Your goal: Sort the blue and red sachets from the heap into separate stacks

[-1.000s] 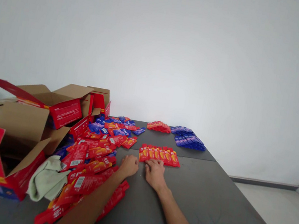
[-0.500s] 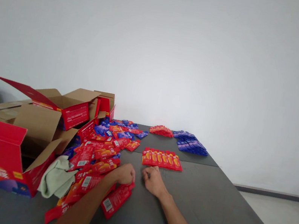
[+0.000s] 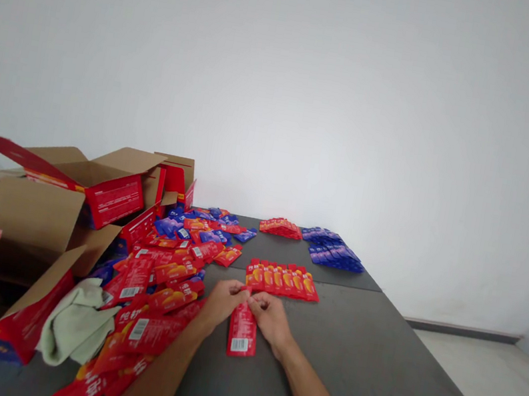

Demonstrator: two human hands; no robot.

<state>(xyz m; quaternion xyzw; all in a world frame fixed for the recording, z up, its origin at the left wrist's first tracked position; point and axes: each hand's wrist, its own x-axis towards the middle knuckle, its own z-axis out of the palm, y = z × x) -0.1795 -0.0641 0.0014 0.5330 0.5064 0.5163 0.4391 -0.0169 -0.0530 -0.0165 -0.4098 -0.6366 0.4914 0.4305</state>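
Note:
A red pouch, barcode side up, lies in front of me with its narrow top between my hands. My left hand pinches that top from the left. From the right, my right hand closes its thumb and fingers on the same end. Just beyond my fingers is a row of overlapping red pouches with orange fronts. To the left spreads a loose pile of red pouches, partly hidden by my left forearm.
Open red cardboard boxes crowd the left side. A pale green cloth lies beside the nearest one. Farther back are a stack of red pouches, stacked blue pouches and mixed loose blue pouches. The dark table ends at a slanting right edge.
My left hand has brought the red pouch rightward from the pile's edge, and it now points straight away from me. My right hand has met it at the top. The view has shifted slightly.

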